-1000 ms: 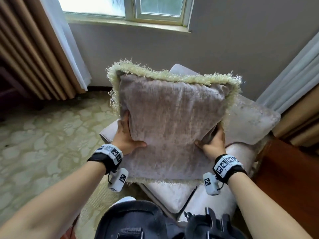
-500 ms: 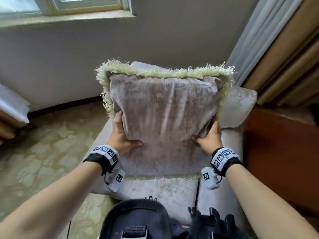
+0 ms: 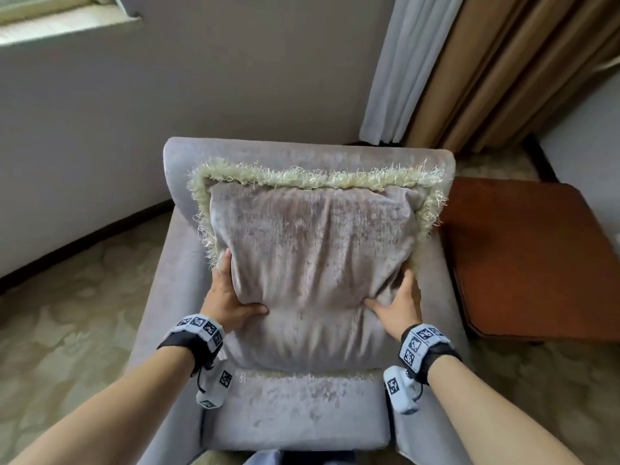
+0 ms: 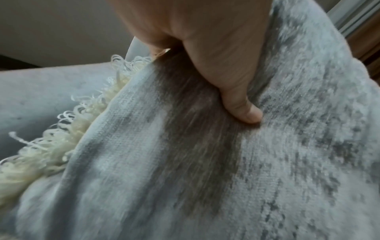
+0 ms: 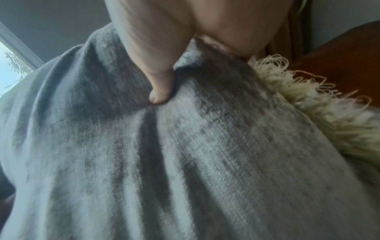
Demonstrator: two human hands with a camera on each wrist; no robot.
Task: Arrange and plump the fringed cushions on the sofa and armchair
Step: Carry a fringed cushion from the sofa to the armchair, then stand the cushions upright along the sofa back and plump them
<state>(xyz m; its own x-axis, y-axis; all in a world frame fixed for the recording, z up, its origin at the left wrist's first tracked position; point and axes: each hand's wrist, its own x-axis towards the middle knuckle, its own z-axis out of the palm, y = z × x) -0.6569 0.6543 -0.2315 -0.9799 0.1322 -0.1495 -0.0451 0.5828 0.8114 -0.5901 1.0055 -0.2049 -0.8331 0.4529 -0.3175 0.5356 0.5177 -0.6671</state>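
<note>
A grey velvet cushion [image 3: 312,263] with a cream fringe stands upright on the armchair [image 3: 302,407], leaning against its backrest. My left hand [image 3: 228,297] grips the cushion's left edge, thumb pressed into the front and fingers hidden behind it. My right hand [image 3: 399,300] grips the right edge the same way. In the left wrist view the thumb [image 4: 242,107] digs into the cushion [image 4: 185,162] beside its fringe. The right wrist view shows my right thumb [image 5: 160,91] pressing the fabric of the cushion [image 5: 164,154].
A dark wooden side table [image 3: 523,260] stands close to the right of the armchair. Curtains [image 3: 469,68] hang behind it. A plain wall [image 3: 201,88] with a window sill runs behind the chair. Patterned carpet [image 3: 67,330] covers the floor on the left.
The cushion has gone down from in front of me onto the armchair seat, against the backrest. Both hands keep their hold on its sides. The view has swung right.
</note>
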